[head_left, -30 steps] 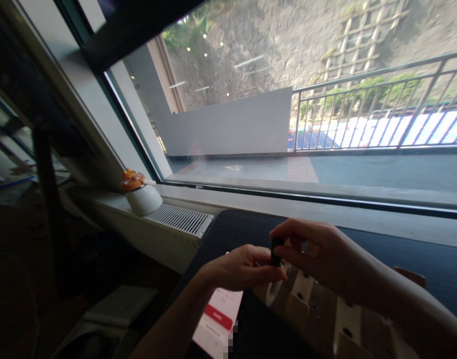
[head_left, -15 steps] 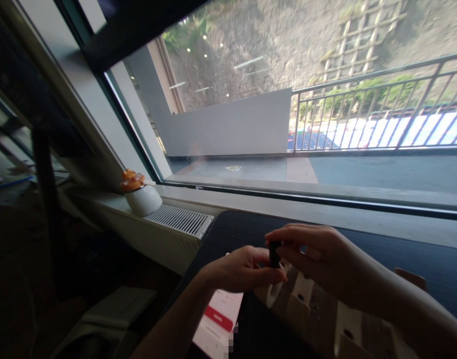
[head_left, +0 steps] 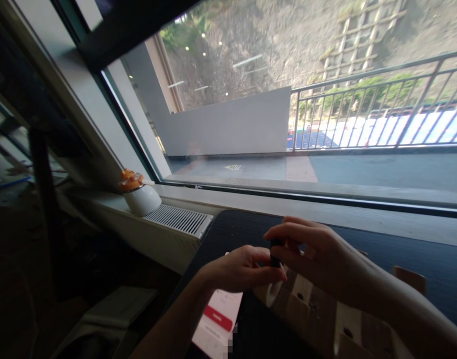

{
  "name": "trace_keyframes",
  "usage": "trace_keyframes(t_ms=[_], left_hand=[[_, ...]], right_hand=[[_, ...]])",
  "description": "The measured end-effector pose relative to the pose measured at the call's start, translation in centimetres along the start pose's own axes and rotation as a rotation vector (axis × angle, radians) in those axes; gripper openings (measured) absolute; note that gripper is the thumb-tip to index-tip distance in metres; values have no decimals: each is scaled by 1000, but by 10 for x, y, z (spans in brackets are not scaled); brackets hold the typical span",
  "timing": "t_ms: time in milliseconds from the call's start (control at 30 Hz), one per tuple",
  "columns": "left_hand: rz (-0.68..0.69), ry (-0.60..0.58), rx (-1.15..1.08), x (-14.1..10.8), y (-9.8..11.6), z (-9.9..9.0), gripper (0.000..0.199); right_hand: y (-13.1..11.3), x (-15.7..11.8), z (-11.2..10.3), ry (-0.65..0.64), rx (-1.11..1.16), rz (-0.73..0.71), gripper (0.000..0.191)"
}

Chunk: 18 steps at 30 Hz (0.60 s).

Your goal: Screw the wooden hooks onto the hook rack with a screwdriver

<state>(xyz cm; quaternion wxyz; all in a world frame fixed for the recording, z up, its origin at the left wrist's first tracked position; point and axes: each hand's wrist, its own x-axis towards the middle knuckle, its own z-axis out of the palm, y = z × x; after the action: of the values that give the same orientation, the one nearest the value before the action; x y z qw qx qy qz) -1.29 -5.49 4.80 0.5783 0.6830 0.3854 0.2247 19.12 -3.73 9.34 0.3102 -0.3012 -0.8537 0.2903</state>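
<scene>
Between both hands is a small dark cylinder (head_left: 275, 253), upright, its exact kind too dim to make out. My left hand (head_left: 243, 269) is closed round its lower part with thumb and fingers. From above, my right hand (head_left: 311, 244) pinches the upper part between thumb and fingertips. Under my hands lies a wooden piece in light and dark bands (head_left: 322, 314) with several round holes in it. A pale ring-shaped rim (head_left: 274, 294) shows at its left end, partly below my left hand. My right forearm hides much of the wood.
A phone with a lit screen (head_left: 217, 321) lies left of the wood on the dark table (head_left: 247, 227). Beyond the right forearm stands a small brown wooden piece (head_left: 410, 280). A white pot with an orange top (head_left: 140, 194) sits on the ledge beside a vent grille (head_left: 179, 220), below the window.
The fingers of my right hand have shifted slightly on the dark cylinder, the hand rising a little. My left hand stays almost where it was.
</scene>
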Motion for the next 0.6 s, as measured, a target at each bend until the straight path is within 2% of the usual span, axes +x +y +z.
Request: trace_keyframes(t_ms=[167,300,600], left_hand=[[-15,4,-5,0,-1,0,43],[-42,-13,-4,-1,2,0,48],[-27,-5,26,-1,3,0,44]], right_hand=[[-1,-5,-3,-38,49,-61,21],[1,-5,-4,-80,84,-41,23],[1,-1,-3,-4,4,10,13]])
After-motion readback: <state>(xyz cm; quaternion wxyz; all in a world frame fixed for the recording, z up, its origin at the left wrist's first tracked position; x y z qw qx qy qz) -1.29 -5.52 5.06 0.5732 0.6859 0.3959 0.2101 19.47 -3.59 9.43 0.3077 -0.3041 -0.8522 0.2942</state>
